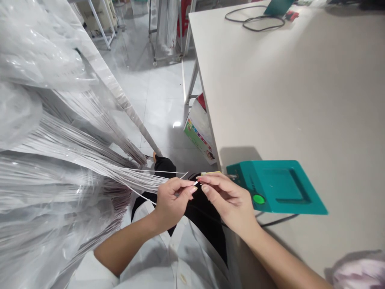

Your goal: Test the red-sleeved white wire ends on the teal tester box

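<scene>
My left hand (173,202) is closed, with thumb and forefinger pinching a thin white wire (196,183) close to its end. Facing it, my right hand (233,200) has its thumb and forefinger curled together at the wire's tip. A small reddish spot shows there, but whatever lies between those fingertips is too small to make out. A thick bundle of white wires (99,160) runs from the left toward my left hand, a few loose ends sticking out above it. Just beyond my right hand, a teal device (288,166) with a green round button (258,199) rests on the table.
The pale table (285,88) fills the right side. Black cable loops (258,20) lie at its far end. More wire bundles in clear plastic (39,52) hang on a rack bar (120,96) at left. A printed box (200,134) stands beneath the table edge.
</scene>
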Action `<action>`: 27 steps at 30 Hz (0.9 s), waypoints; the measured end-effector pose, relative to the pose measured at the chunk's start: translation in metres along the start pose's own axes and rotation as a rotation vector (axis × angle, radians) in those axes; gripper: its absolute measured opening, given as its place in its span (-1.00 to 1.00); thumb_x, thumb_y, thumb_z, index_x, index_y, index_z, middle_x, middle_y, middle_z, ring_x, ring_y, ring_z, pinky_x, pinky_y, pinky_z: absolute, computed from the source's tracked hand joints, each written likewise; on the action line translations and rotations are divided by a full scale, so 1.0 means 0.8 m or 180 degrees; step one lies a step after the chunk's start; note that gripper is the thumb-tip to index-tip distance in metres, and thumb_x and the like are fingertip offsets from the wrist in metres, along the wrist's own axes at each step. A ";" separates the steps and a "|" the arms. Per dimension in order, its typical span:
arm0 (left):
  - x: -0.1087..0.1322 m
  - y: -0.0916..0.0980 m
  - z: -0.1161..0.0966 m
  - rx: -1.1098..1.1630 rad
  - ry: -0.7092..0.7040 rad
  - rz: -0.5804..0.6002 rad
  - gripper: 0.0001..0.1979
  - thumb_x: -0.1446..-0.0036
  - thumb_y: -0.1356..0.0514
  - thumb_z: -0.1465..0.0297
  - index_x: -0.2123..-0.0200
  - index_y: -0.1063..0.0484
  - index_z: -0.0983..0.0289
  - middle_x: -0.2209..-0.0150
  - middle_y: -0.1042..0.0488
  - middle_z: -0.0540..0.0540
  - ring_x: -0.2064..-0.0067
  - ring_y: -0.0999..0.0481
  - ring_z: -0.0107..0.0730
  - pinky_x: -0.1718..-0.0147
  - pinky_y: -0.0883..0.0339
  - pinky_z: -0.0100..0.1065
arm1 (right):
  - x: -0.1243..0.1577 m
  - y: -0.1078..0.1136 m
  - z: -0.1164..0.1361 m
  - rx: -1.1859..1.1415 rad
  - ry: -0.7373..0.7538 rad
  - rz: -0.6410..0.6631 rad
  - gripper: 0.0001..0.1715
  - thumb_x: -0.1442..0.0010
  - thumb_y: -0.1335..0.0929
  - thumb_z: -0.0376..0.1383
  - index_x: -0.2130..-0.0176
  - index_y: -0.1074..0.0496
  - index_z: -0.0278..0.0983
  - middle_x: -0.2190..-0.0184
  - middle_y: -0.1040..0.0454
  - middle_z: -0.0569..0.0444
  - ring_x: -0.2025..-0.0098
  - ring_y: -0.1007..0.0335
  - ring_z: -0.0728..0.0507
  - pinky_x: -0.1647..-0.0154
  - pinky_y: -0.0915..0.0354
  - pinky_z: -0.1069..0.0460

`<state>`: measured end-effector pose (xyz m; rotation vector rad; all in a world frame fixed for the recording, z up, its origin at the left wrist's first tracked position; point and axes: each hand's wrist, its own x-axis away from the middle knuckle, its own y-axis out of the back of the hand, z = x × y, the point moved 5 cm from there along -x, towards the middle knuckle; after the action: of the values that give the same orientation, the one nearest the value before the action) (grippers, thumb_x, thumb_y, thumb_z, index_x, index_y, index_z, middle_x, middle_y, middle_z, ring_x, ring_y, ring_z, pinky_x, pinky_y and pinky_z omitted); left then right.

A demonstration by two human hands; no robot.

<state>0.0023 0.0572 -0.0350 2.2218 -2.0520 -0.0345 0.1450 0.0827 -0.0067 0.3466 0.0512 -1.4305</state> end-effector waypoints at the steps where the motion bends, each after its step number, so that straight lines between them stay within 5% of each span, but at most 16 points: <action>1: 0.001 0.000 0.000 -0.0060 -0.0028 0.0011 -0.87 -0.07 -0.19 0.39 0.38 -0.52 0.32 0.48 -0.44 0.06 0.52 -0.44 -0.48 0.49 -0.36 -0.41 | 0.000 0.000 0.000 0.0033 0.0035 -0.0008 -0.86 -0.07 -0.38 -0.38 0.30 -0.51 -0.21 0.35 -0.50 0.02 0.36 -0.45 -0.06 0.46 -0.40 0.09; 5: 0.002 -0.001 -0.006 -0.0349 -0.0167 0.0019 -0.87 -0.05 -0.19 0.41 0.41 -0.53 0.33 0.51 -0.45 0.07 0.50 -0.41 -0.47 0.46 -0.32 -0.41 | 0.001 -0.001 -0.001 0.0257 0.0124 -0.0095 -0.91 -0.05 -0.39 -0.38 0.36 -0.50 -0.21 0.42 -0.51 0.06 0.38 -0.43 -0.05 0.44 -0.38 0.08; 13: -0.001 -0.008 0.005 0.0787 0.0918 0.0195 -0.85 -0.01 -0.20 0.38 0.44 -0.48 0.36 0.56 -0.41 0.01 0.58 -0.34 -0.57 0.53 -0.30 -0.47 | -0.002 0.000 0.001 0.0562 0.0161 0.0088 -0.90 -0.11 -0.35 -0.37 0.43 -0.47 -0.24 0.50 -0.47 0.07 0.44 -0.39 -0.05 0.45 -0.35 0.06; 19: -0.005 0.002 0.002 0.0397 0.0710 0.0222 -0.86 -0.01 -0.19 0.38 0.44 -0.50 0.34 0.52 -0.43 0.04 0.54 -0.33 -0.55 0.54 -0.24 -0.47 | -0.006 0.012 0.003 0.0511 0.0029 0.0244 -0.76 -0.12 -0.35 -0.32 0.15 -0.46 -0.21 0.21 -0.44 -0.03 0.47 -0.38 0.01 0.55 -0.35 0.09; 24: -0.010 0.005 -0.008 -0.0033 0.0234 0.0667 -0.86 -0.02 -0.18 0.42 0.53 -0.49 0.33 0.54 -0.40 0.03 0.49 -0.34 -0.51 0.48 -0.21 -0.45 | -0.014 0.004 0.020 0.0698 0.0341 0.0849 -0.91 -0.11 -0.36 -0.33 0.36 -0.50 -0.20 0.35 -0.49 0.03 0.34 -0.44 -0.05 0.35 -0.40 0.06; 27: -0.013 0.001 -0.004 0.0440 0.0497 0.0967 -0.84 0.01 -0.22 0.36 0.53 -0.48 0.34 0.55 -0.40 0.03 0.57 -0.29 -0.56 0.57 -0.15 -0.46 | -0.016 0.001 0.019 0.0333 0.0161 0.0929 -0.89 -0.12 -0.36 -0.33 0.43 -0.49 -0.22 0.43 -0.49 0.05 0.35 -0.44 -0.05 0.33 -0.40 0.06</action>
<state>0.0013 0.0674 -0.0321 1.8857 -2.3373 0.3058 0.1412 0.0912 0.0110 0.4572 -0.0325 -1.1376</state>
